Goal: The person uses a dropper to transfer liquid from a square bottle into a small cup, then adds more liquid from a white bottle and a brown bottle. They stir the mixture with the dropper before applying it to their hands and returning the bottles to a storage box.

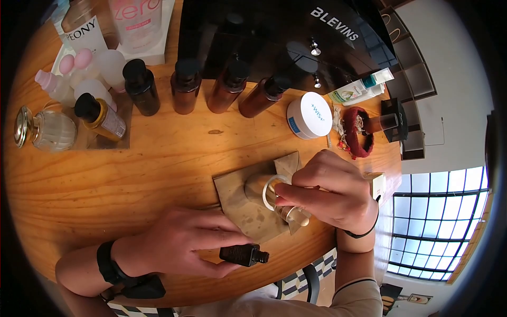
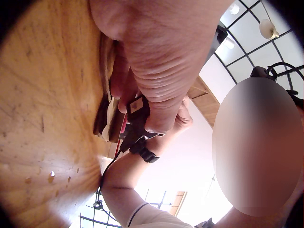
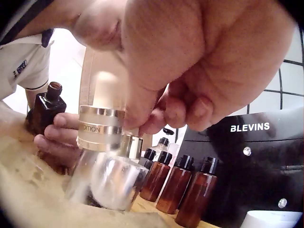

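Note:
My left hand (image 1: 185,240) holds a small black glass bottle (image 1: 238,254) between thumb and fingers, its neck uncapped and pointing right. A silvery container (image 1: 255,189) with a pale ring rim sits on a brown paper sheet (image 1: 229,186). Over it my right hand (image 1: 335,190) is curled, thumb and fingertips pinching a small gold-coloured piece (image 3: 133,146) at the top, partly hidden by the fingers. Close beside this, a dropper cap (image 3: 99,127) with gold bands and a pale bulb (image 1: 303,218) points up in the right wrist view. Dark spots mark the paper.
Behind stand several dark and amber bottles (image 1: 186,92), a white round jar (image 1: 311,117) and a black BLEVINS case (image 1: 237,31). A yellow-banded bottle (image 1: 103,119) and a clear jar with a gold lid (image 1: 55,130) stand left. A red band (image 1: 358,141) lies at right.

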The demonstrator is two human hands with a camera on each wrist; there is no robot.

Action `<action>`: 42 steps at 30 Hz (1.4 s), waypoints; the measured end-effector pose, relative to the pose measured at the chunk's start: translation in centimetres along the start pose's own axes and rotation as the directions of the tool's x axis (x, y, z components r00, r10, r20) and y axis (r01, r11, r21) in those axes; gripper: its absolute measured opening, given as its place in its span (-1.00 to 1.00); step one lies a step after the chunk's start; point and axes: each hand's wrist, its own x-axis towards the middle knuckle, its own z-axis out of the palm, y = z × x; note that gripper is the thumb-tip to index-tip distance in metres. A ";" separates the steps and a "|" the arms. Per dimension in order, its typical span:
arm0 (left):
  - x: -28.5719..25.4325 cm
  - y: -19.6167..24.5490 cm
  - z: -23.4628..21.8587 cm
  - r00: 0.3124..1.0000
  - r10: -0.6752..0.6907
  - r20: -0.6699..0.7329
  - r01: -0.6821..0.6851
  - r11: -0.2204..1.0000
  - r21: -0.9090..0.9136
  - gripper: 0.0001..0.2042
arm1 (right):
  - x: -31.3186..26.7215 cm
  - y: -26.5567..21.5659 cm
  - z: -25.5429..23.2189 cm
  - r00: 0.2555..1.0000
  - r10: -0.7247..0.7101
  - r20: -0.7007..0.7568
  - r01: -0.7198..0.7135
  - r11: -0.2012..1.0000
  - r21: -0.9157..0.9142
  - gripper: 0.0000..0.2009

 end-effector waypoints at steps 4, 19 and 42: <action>-0.1 0.0 0.1 1.000 0.003 -0.008 -0.003 1.000 -0.010 -0.61 | 0.1 0.0 0.1 0.999 0.001 0.049 -0.001 1.000 -0.004 -0.68; 0.2 0.1 -0.1 1.000 -0.008 0.006 0.008 1.000 -0.009 -0.61 | -0.3 -0.4 -1.0 0.993 0.055 -0.105 -0.054 0.998 0.012 -0.71; 0.4 -0.1 -0.4 0.997 -0.017 0.071 0.017 1.000 0.002 -0.65 | -0.3 1.0 -0.2 0.991 0.093 0.098 -0.102 0.991 0.090 -0.76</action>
